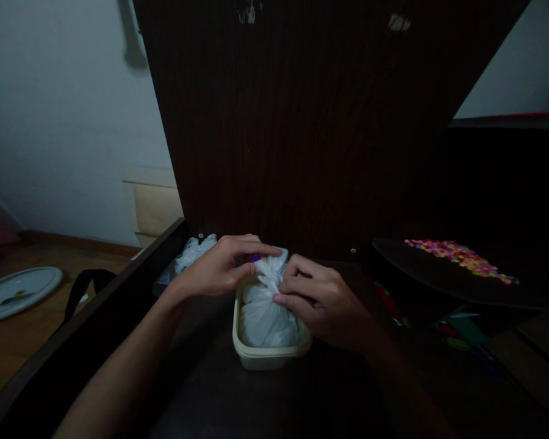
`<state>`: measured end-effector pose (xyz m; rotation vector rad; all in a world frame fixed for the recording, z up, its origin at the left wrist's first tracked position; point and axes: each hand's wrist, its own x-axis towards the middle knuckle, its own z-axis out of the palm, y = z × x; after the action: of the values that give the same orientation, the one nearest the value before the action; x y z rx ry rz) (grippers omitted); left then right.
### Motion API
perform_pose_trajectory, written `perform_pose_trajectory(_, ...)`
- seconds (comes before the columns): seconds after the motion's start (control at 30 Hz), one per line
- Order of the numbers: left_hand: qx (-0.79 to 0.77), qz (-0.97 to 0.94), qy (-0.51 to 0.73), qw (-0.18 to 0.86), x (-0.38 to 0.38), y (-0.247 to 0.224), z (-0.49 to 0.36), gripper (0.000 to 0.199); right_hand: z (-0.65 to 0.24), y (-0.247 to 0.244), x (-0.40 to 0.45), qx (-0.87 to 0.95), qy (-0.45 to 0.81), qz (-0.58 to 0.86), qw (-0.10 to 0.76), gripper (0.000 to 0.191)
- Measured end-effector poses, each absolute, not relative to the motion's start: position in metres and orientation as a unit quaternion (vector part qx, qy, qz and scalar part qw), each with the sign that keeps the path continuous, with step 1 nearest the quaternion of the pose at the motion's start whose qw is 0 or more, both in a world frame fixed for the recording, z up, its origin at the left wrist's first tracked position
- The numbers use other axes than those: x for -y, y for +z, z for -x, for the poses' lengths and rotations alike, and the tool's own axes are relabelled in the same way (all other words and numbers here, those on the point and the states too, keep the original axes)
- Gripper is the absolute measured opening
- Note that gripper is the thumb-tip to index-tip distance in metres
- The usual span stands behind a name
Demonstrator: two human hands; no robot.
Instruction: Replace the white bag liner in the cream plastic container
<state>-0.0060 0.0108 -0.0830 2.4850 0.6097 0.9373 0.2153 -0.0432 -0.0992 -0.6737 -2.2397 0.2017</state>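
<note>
Dim light in here, and a tall dark wood panel (293, 122) rises straight ahead, two pale scuffs near its top. Over on the left, a bluish-white wall (64, 110) with a shadow falling down it — and below, a brown baseboard (91, 245) meeting a tan floor (9, 360). A dark ledge (96, 323) runs along the left of the dark tabletop (201, 390). Top right — another slice of pale wall, almost lost in gloom.

Both hands, the left hand (224, 262) and the right hand (318, 296), pinch the twisted neck of a white plastic bag (268, 320) (its crinkled body fills much of a cream tub (274, 352)) on a dark table (201, 372).
</note>
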Motion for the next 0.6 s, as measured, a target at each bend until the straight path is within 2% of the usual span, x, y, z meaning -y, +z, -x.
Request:
perform_pose_trajectory(0.13, -0.245, -0.887, 0.332, 0.210, -0.008, -0.084, 0.002, 0.021, -0.211, -0.100, 0.046, 0.858, 0.059, 0.358, 0.364, 0.013)
perform_pose_trajectory(0.27, -0.276, -0.881, 0.333, 0.193, -0.002, -0.084, -0.002, 0.016, -0.205, -0.106, 0.047, 0.839, -0.010, 0.407, 0.360, 0.023)
perform_pose_trajectory(0.37, -0.275, -0.882, 0.338, 0.183, -0.003, -0.084, -0.003, 0.014, -0.205, -0.109, 0.046, 0.853, -0.008, 0.383, 0.353, 0.018)
perform_pose_trajectory(0.6, -0.244, -0.879, 0.344, 0.223, -0.012, -0.087, 0.000, 0.013, -0.211, -0.104, 0.041, 0.879, 0.066, 0.292, 0.371, 0.022)
